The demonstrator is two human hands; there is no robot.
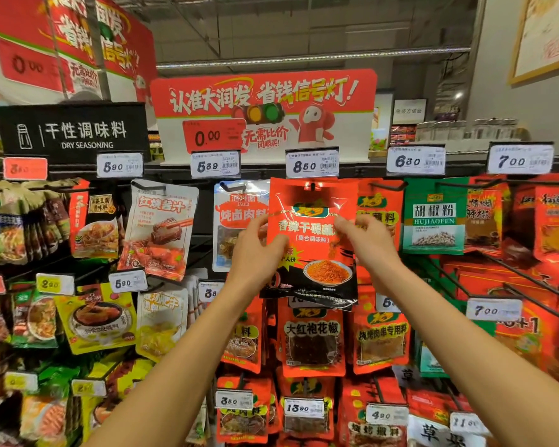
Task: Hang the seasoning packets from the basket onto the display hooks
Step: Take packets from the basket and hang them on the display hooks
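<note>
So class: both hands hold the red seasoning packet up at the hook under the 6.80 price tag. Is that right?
Not quite. In the head view the left hand and right hand hold the red seasoning packet at the hook under the 8.50 price tag, not 6.80. The rest stands.

Head camera faces the display rack (362,188) closely, angled slightly upward.

We read "DRY SEASONING" on the black sign (73,130) at far left, "0.00" on the red banner (262,111), "8.50" on the price tag (312,163) above the hook, and "HUJIAOFEN" on the green packet (434,217); the right tag (521,159) perhaps reads "7.00".
</note>
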